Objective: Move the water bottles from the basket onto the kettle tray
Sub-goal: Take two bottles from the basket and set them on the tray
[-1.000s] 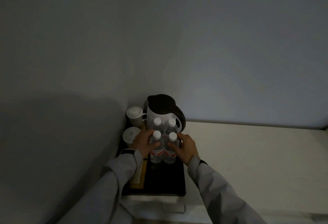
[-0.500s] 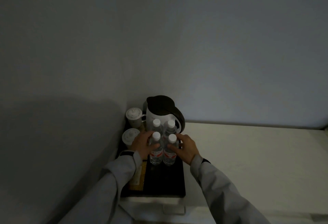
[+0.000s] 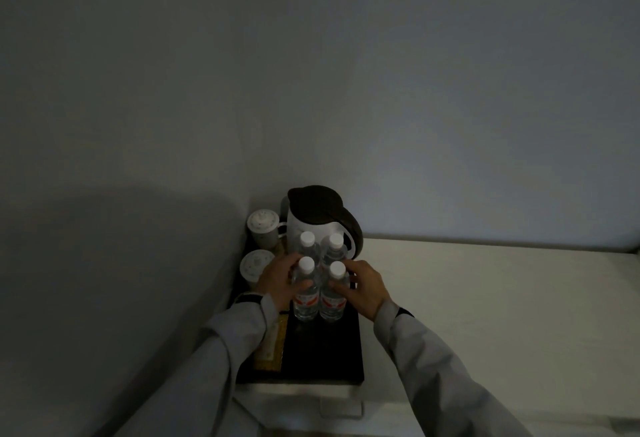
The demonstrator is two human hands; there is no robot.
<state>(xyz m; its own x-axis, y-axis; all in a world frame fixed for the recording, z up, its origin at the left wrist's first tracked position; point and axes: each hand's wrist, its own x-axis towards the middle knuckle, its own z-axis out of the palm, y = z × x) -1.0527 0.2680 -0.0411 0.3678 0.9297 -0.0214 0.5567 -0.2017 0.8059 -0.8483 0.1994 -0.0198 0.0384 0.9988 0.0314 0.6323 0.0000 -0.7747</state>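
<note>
Water bottles point(image 3: 317, 284), four of them with white caps, stand upright in a tight square on the black tray point(image 3: 322, 350), just in front of the kettle point(image 3: 317, 218). From where I sit I see my left hand point(image 3: 282, 281) wrapped against the left front bottle and my right hand point(image 3: 363, 289) against the right front one, thumbs across the labels, the two hands pressing the cluster from either side; whether either is truly clamped or only steadying, I cannot tell in this dim light. I judge the bottles full, so each has some heft, with thin clear walls that would give under a hard squeeze and a smooth, likely slippery skin. The labelled waist looks the best place to hold (the cap is too small for a sure lift). Two lidded cups point(image 3: 263, 229) stand close on the left. No basket is in view.
</note>
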